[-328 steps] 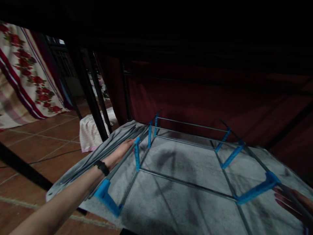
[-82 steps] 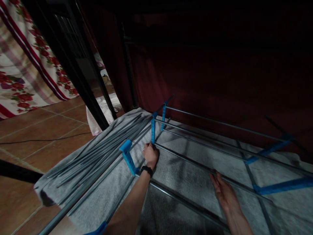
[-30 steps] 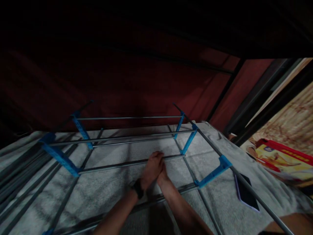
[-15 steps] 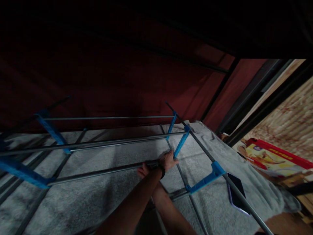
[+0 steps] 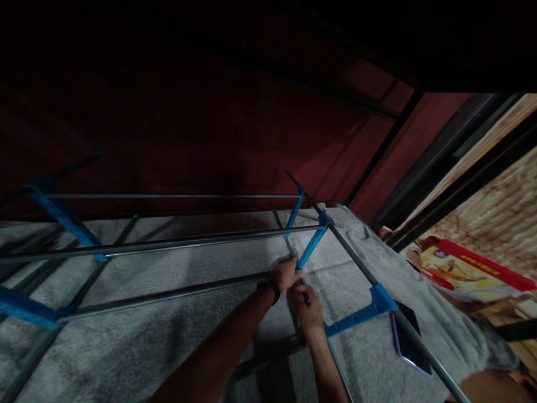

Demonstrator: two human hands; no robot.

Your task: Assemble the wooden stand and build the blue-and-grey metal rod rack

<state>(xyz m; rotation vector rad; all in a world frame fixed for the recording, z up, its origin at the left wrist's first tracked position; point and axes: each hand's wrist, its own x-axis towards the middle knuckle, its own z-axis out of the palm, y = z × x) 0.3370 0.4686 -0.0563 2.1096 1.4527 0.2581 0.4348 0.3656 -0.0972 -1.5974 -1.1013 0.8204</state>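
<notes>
A frame of grey metal tubes and blue plastic brackets lies across a grey fleecy cloth. My left hand (image 5: 286, 273), with a dark band at the wrist, is closed around the end of a long crosswise tube (image 5: 180, 294), where it meets a blue bracket (image 5: 312, 246). Just below it, my right hand (image 5: 307, 307) has its fingers curled over the lengthwise tube at that joint; the hand hides part of it. To its right is another blue bracket (image 5: 361, 316), joined to a long outer tube (image 5: 354, 254). The joint itself is mostly covered by my fingers.
A phone (image 5: 411, 338) lies on the cloth (image 5: 444, 313) under the outer tube. Further right stands a red and yellow box (image 5: 474, 266). Dark red fabric (image 5: 210, 140) hangs behind the frame, with dark poles (image 5: 381, 151) at the right. More blue brackets (image 5: 69, 218) are at the left.
My right hand has come out from under my left forearm and moved right, to just below the left hand. My arms are no longer crossed. The left hand stays at the joint.
</notes>
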